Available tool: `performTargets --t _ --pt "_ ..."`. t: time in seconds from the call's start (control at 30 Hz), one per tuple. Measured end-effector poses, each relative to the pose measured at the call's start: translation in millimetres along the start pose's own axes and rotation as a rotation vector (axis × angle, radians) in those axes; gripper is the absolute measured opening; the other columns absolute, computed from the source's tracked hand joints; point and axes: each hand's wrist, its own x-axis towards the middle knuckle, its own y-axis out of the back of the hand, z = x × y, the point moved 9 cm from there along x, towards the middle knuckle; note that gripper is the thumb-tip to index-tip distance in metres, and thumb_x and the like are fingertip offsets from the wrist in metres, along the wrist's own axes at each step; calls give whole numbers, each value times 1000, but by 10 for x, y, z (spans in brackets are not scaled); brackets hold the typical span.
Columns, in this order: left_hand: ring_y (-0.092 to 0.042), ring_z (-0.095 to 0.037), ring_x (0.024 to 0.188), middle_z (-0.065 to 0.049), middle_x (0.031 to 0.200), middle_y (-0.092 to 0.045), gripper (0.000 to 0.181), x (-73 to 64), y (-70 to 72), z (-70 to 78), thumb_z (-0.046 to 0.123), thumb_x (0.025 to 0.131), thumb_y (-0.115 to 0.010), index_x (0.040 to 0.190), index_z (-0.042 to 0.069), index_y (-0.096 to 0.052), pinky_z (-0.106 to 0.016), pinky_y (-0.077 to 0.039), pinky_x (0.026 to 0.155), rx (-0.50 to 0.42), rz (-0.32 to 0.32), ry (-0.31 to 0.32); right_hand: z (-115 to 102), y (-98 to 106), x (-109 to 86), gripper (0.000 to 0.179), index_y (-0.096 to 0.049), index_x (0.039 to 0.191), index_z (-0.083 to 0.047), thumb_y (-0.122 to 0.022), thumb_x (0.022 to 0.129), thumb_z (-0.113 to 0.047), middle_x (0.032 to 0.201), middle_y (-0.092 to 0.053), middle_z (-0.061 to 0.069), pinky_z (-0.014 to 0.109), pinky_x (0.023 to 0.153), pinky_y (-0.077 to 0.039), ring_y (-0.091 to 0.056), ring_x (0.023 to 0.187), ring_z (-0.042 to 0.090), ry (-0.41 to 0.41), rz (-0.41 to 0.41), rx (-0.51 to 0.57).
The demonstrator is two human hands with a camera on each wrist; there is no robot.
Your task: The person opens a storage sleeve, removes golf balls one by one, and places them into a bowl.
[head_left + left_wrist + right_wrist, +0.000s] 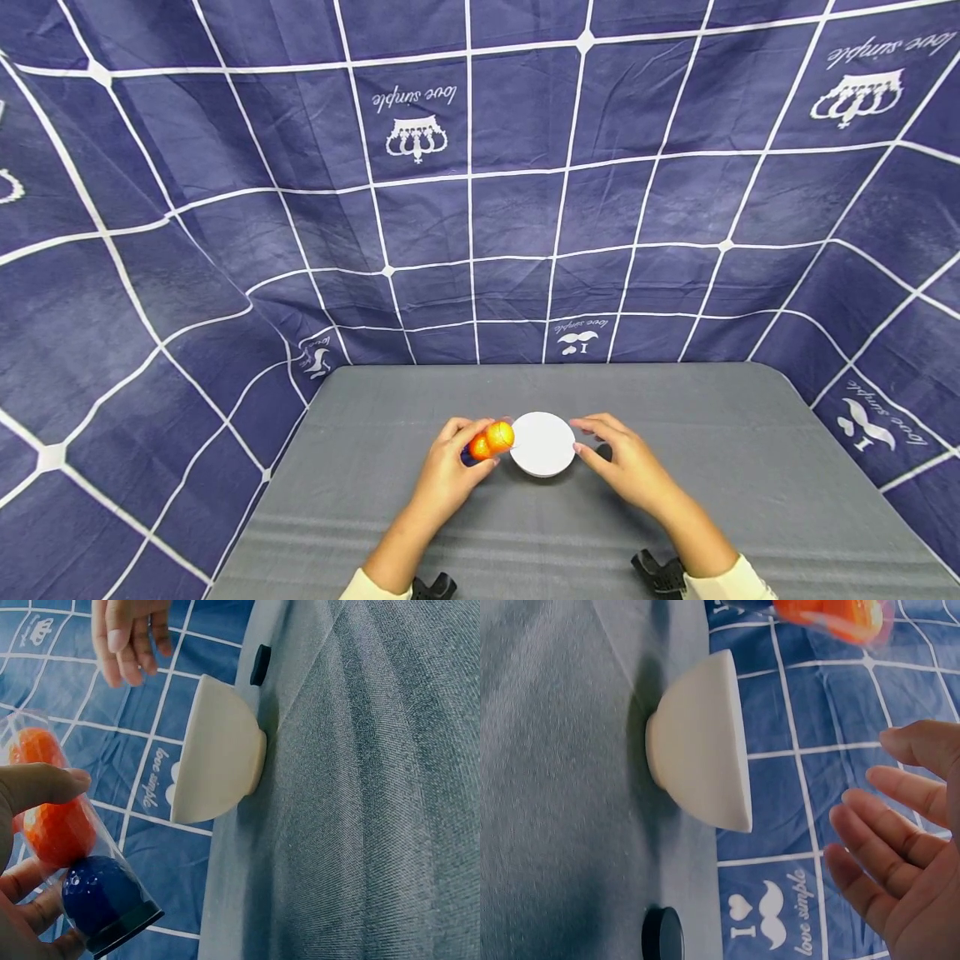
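My left hand (448,467) grips a clear plastic tube (124,928) with a dark end cap. Inside it are two orange balls (61,834) and a dimpled dark blue ball (101,894), the blue one nearest the cap. The tube leans with its other end toward a white bowl (542,444), above table height and just left of the rim. The bowl stands upright on the table; in the wrist views no balls show above its rim. My right hand (628,467) hovers at the bowl's right side, fingers spread and loosely bent, holding nothing.
A small round black lid (662,934) lies on the grey cloth-covered table (420,392), right of the bowl and partly under my right hand in the head view. Blue cloth (517,217) with white lines hangs behind the table and at both sides.
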Motion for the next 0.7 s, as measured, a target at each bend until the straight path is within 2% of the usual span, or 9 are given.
performTargets --t 0.13,0.3,0.7 --pt "-64 -17 98 3 104 -64 56 4 -30 59 13 67 -93 118 24 -74 -37 -52 88 54 2 -48 -51 -40 -2 35 -71 123 -10 -76 90 -17 116 -70 0 37 84 -57 -69 97 23 31 -1 44" --pt "-62 -17 99 3 103 -63 55 4 -61 111 14 66 -93 117 24 -74 -38 -49 87 93 -4 -75 -104 -83 -19 34 -70 122 -9 -77 89 -13 114 -70 1 39 82 -58 -68 96 21 77 13 65" --pt "-59 -19 97 1 103 -62 55 -10 -147 230 16 65 -94 115 22 -75 -39 -47 87 218 -12 -191 -171 -145 -40 32 -71 120 -11 -76 89 -11 112 -70 0 32 79 -57 -67 90 13 96 -1 150"
